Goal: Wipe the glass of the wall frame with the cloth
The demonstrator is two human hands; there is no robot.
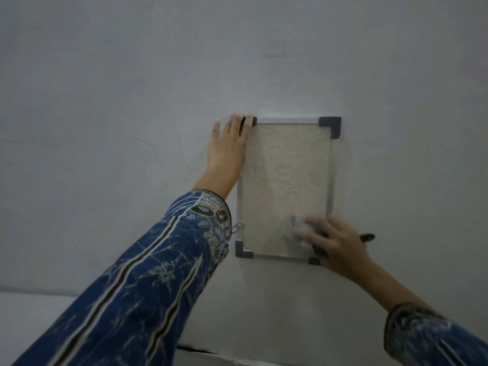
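A small wall frame with a pale metal rim and dark grey corner caps hangs on a white wall; its glass covers a beige textured sheet. My left hand lies flat against the frame's upper left corner and left edge, fingers spread. My right hand presses a small crumpled grey-white cloth onto the glass near the lower right corner. The hand and cloth are blurred. The frame's lower right corner cap is mostly hidden by my right hand.
A dark pen-like object sticks out to the right behind my right hand, close to the wall. A small metal hook shows beside the frame's left edge. A pale ledge runs along the bottom left.
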